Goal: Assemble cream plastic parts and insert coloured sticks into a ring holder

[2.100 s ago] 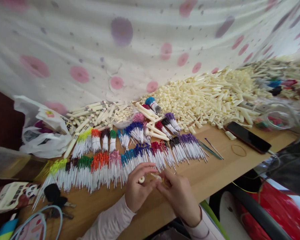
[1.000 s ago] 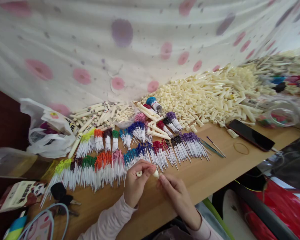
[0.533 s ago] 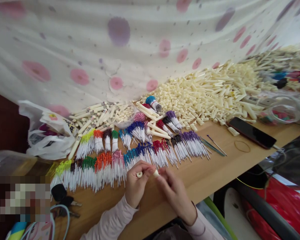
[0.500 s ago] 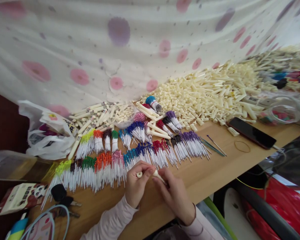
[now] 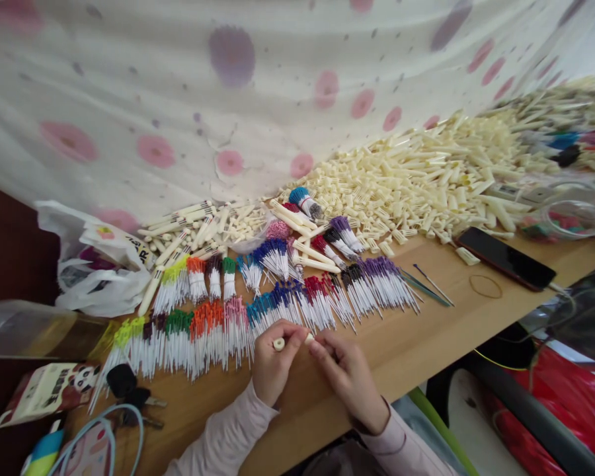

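My left hand point(image 5: 272, 363) is closed around a cream plastic pen barrel point(image 5: 278, 344), whose round end with a hole shows beside the fingers. At its fingertips a small cream pen piece point(image 5: 309, 338) is visible between the two hands. My right hand point(image 5: 344, 373) pinches at that piece, thumb and forefinger pressed together; the fingers cover most of it. Just beyond the hands lie rows of thin white pen refills with coloured tops, among them blue refills point(image 5: 290, 304), red refills point(image 5: 320, 301) and orange refills point(image 5: 207, 334).
A big heap of cream pen parts point(image 5: 426, 178) lies along the curtain. To the right are a phone point(image 5: 506, 256) and a rubber band point(image 5: 486, 286). On the left stand a white plastic bag point(image 5: 99, 277), keys point(image 5: 139, 400) and a panda-printed packet point(image 5: 49, 393).
My right fingers have closed in toward the left hand, and the cream piece that stuck out along them is now mostly hidden. My left hand keeps its grip. The view has shifted slightly.
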### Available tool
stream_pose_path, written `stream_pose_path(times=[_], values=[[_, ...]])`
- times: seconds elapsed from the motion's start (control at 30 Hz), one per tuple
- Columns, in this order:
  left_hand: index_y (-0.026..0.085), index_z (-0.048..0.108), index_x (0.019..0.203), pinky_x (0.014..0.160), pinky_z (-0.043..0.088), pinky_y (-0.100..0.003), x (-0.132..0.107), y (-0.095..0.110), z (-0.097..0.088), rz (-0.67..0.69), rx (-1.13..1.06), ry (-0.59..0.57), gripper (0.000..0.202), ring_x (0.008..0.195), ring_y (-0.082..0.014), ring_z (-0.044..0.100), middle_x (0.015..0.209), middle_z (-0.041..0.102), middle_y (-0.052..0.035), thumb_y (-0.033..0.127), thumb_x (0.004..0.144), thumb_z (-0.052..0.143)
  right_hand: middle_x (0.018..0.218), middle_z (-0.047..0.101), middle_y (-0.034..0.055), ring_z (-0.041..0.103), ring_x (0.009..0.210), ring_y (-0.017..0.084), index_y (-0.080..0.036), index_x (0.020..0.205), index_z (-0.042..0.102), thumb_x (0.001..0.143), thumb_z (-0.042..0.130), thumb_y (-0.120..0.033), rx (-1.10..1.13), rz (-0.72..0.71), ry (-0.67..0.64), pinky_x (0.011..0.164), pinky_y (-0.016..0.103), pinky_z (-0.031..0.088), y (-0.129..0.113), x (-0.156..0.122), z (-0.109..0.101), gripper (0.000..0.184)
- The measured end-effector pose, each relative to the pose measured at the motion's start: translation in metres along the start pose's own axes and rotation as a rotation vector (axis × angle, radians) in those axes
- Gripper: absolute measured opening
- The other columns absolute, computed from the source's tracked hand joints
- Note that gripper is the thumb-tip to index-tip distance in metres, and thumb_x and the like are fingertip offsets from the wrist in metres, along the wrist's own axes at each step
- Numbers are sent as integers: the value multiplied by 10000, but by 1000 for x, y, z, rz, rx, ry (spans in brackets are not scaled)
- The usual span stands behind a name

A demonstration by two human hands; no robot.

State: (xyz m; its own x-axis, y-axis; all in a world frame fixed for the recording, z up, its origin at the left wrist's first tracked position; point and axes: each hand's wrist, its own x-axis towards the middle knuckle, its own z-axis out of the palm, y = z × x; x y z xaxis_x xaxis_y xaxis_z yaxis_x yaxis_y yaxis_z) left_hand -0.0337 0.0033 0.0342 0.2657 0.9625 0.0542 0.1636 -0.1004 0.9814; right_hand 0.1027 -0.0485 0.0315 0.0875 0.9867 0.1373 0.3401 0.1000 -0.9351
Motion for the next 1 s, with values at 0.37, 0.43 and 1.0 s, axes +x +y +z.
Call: stream_pose_path(times=[0.37, 0.43, 1.0], values=[[193, 548, 755, 584, 362, -252, -4, 4, -5, 137, 343, -462, 309, 605, -141, 507, 641, 537, 10, 348, 969, 387, 631, 641, 36, 595, 570, 153, -178, 836, 650, 995, 421, -377, -406, -194, -202, 547, 236, 360, 16, -13, -40, 342], [199, 539, 773, 584, 364, -253, -5, 6, -7, 145, 351, -519, 291, 599, -141, 509, 642, 538, 14, 340, 970, 377, 640, 647, 41, 600, 577, 155, -180, 836, 654, 998, 414, -380, -425, -219, -225, 551, 239, 361, 15, -12, -42, 352], [211, 525, 699, 597, 386, -288, -19, -6, 5, 215, 431, -235, 395, 620, -177, 532, 653, 548, -36, 351, 990, 298, 544, 557, 10, 492, 489, 121, -185, 670, 556, 997, 377, -324, -400, -213, -163, 511, 250, 285, 8, -16, -24, 398]])
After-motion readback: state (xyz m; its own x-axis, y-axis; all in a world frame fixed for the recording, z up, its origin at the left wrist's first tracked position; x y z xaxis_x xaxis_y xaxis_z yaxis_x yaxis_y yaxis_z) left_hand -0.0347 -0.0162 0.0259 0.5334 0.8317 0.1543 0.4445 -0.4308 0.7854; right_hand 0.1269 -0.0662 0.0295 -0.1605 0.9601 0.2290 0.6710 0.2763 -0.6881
